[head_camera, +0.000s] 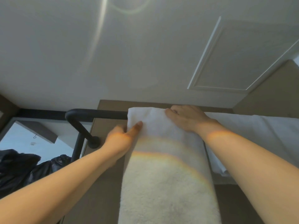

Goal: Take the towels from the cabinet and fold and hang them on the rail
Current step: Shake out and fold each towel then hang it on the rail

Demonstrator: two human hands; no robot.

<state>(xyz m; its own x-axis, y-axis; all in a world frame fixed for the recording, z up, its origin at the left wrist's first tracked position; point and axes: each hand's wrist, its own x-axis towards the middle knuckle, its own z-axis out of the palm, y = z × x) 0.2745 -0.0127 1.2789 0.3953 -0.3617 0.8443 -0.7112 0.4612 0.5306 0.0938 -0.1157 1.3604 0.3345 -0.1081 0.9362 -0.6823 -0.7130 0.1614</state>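
A big white wall or ceiling [129, 54] fills the top; it is hard to tell which. A white panel [234, 59] with a raised frame sits on the right. A brown board [100, 125] lies lower down. Crumpled black bags [19, 167] sit at the bottom left.

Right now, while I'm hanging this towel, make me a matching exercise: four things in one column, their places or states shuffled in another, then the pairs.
Things:
1. left hand
2. right hand
3. rail
4. second towel

Places or states:
A. black, passes under the folded towel
B. pinches the folded towel's left edge
C. white, to the right of the folded towel
D. lies over the folded towel's top

Pairs: 1-B, 2-D, 3-A, 4-C.
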